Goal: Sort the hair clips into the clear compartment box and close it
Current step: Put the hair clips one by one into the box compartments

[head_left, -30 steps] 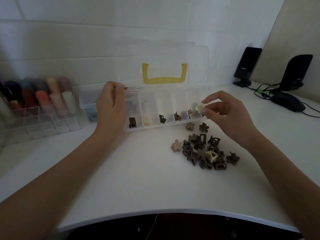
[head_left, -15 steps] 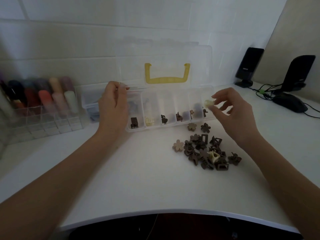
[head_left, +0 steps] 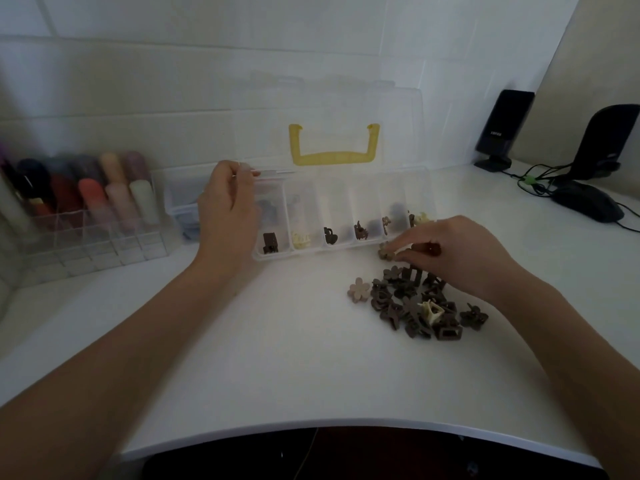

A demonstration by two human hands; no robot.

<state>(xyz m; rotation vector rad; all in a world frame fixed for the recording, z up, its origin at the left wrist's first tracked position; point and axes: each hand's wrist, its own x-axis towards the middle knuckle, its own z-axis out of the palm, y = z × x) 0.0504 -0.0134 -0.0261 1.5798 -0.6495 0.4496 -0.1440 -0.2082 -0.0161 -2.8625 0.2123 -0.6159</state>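
Note:
The clear compartment box [head_left: 341, 249] stands open at the back of the white table, its lid [head_left: 332, 109] with a yellow handle [head_left: 334, 157] leaning on the wall. Each front compartment holds a clip; a cream flower clip [head_left: 420, 218] lies in the rightmost one. My left hand [head_left: 228, 209] grips the box's rear left rim. My right hand [head_left: 453, 254] is down in front of the box's right end, fingertips pinching a brown flower clip [head_left: 386, 252] on the table. Below it lies a pile of dark clips [head_left: 408, 306], with a pink flower clip [head_left: 359, 289] and a cream clip [head_left: 431, 311].
A clear lipstick organizer [head_left: 86, 216] stands at the left, with a small clear box [head_left: 183, 202] beside it. Two black speakers [head_left: 502, 129] [head_left: 609, 143], a mouse [head_left: 585, 202] and cables sit at the far right. The table's curved front edge [head_left: 346, 427] is near me.
My right hand let the cream flower clip go into the rightmost compartment, then dropped to the table and closed on a brown flower clip. My left hand stayed on the box.

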